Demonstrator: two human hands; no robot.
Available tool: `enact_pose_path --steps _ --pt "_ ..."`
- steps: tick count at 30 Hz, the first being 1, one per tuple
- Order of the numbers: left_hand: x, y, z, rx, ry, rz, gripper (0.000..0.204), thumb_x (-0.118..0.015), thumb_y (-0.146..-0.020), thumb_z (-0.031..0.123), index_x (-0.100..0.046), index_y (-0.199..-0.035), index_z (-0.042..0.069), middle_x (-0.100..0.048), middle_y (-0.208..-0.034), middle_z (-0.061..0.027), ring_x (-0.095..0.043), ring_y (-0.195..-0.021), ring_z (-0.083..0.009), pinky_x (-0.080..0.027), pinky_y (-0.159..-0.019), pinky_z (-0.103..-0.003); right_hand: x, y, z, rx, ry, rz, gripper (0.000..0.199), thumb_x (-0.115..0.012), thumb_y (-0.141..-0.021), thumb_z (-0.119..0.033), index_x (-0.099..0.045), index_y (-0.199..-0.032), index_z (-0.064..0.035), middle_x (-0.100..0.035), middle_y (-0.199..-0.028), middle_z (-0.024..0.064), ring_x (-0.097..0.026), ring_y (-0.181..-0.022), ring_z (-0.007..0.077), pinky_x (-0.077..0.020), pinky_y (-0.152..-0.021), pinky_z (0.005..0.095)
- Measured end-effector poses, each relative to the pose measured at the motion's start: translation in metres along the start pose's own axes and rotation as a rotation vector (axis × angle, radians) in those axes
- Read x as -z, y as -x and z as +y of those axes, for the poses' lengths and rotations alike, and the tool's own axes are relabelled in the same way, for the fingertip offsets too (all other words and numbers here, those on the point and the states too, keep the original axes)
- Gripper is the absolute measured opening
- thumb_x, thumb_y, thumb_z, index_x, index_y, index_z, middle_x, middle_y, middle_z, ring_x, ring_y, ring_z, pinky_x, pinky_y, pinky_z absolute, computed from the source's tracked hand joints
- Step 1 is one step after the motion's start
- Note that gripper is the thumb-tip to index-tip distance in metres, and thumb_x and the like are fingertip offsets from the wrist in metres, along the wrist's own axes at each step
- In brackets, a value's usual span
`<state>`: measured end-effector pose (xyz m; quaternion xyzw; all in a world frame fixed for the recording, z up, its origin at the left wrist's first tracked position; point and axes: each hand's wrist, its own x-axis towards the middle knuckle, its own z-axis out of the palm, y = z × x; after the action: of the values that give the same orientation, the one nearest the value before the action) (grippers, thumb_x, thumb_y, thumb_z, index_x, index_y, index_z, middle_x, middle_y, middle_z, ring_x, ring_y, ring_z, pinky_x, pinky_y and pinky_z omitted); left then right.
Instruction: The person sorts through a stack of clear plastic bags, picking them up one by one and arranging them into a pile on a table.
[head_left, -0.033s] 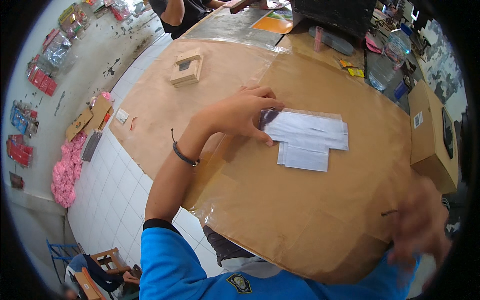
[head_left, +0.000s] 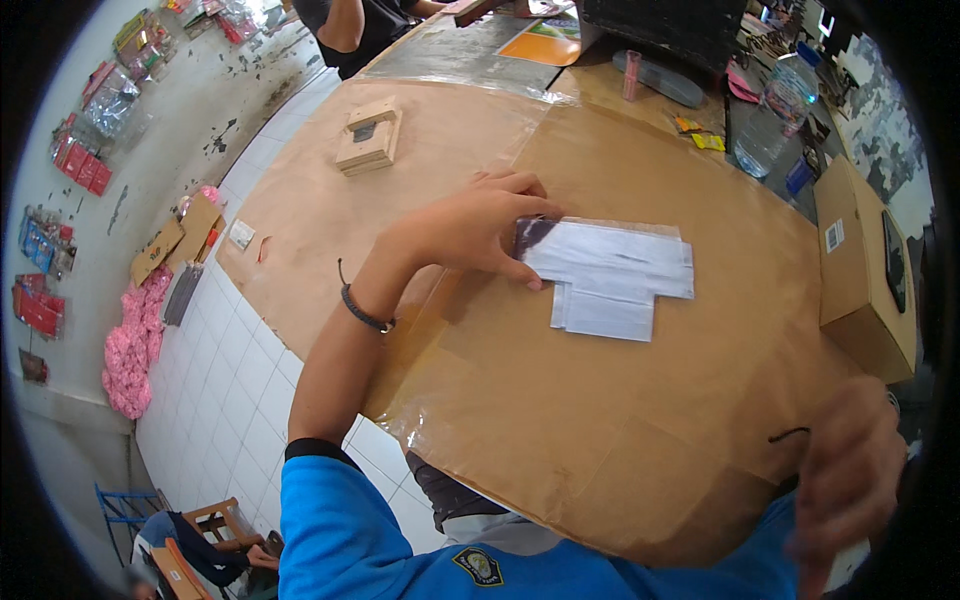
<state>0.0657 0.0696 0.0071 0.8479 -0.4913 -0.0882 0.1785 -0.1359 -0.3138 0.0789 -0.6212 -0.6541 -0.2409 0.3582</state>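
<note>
Two stepped white paper pieces (head_left: 605,275), at least partly under a clear plastic film, lie flat on the brown-covered table in front of me. My left hand (head_left: 490,228) rests at their left end. Its thumb and index finger are spread apart, touching the upper and lower corners there; the other fingers are curled and partly hidden. My right hand (head_left: 850,470) is raised at the lower right, away from the paper, and smeared by motion. A short dark strand (head_left: 789,435) shows beside it. Whether this hand holds anything is unclear.
A small wooden block jig (head_left: 368,140) sits at the far left of the table. A cardboard box (head_left: 860,270) stands on the right, near a large plastic bottle (head_left: 775,115). Yellow packets (head_left: 708,142) and a grey elongated case (head_left: 670,85) lie farther back. Another person's arm (head_left: 340,25) shows beyond the table.
My right hand has shifted slightly right and downward, with the dark strand moving along. My left hand and the paper stay in place; the whole view has shifted slightly.
</note>
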Motion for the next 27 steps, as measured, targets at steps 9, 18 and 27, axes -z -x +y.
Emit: enact_pose_path --steps 9,18,27 --pt "0.005 0.000 0.006 0.019 0.033 -0.007 0.077 -0.088 -0.073 0.040 -0.063 -0.138 0.008 -0.059 -0.129 -0.0138 -0.050 -0.126 -0.0320 -0.038 -0.111 -0.042 0.034 0.006 -0.072 -0.054 0.163 -0.069 0.030 -0.072 -0.092 -0.052 -0.074 -0.114 -0.0309 -0.067 -0.106 -0.0087 -0.062 -0.090 0.0058 -0.0445 -0.075 0.0204" --pt "0.006 0.001 0.005 0.018 0.045 -0.007 0.077 -0.089 -0.073 0.043 -0.064 -0.137 0.008 -0.059 -0.129 -0.0130 -0.051 -0.126 -0.0314 -0.036 -0.112 -0.042 0.034 0.006 -0.078 -0.063 0.173 -0.064 0.028 -0.073 -0.091 -0.046 -0.072 -0.112 -0.0265 -0.066 -0.104 -0.0055 -0.062 -0.087 0.0090 -0.0457 -0.074 0.0220" --pt "0.002 -0.001 0.002 -0.033 0.028 0.002 0.076 -0.088 -0.074 0.044 -0.064 -0.137 0.008 -0.060 -0.128 -0.0132 -0.051 -0.125 -0.0324 -0.037 -0.112 -0.043 0.033 0.002 -0.075 -0.089 0.160 -0.071 0.027 -0.075 -0.090 -0.040 -0.071 -0.110 -0.0222 -0.065 -0.101 -0.0022 -0.062 -0.085 0.0123 -0.0469 -0.073 0.0237"
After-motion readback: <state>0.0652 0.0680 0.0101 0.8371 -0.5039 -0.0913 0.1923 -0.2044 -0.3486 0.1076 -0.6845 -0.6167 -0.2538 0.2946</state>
